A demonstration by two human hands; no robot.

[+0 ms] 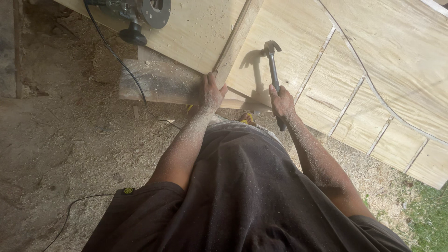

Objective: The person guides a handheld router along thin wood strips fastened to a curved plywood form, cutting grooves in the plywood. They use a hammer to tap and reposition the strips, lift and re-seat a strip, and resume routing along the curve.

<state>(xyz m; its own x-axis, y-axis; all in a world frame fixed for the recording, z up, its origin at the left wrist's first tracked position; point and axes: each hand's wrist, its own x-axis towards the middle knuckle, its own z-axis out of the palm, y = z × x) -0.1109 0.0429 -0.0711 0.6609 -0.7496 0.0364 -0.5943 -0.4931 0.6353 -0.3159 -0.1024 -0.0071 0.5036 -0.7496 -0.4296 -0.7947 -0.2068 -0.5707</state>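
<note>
My right hand (281, 101) grips the dark handle of a claw hammer (272, 60), whose metal head hovers just above a pale plywood sheet (280, 28). My left hand (211, 92) rests on the near end of a long wooden strip (235, 39) that runs diagonally across the plywood, fingers curled over its edge. Both forearms are dusted with sawdust. A curved pencil line and several thin wooden strips (347, 105) mark the plywood to the right.
A power router (142, 11) with a round base and black knob lies on the plywood at the top left, its black cord (123, 65) trailing down over a dusty plank (158, 84). Sawdust covers the ground; grass (431, 219) shows at the lower right.
</note>
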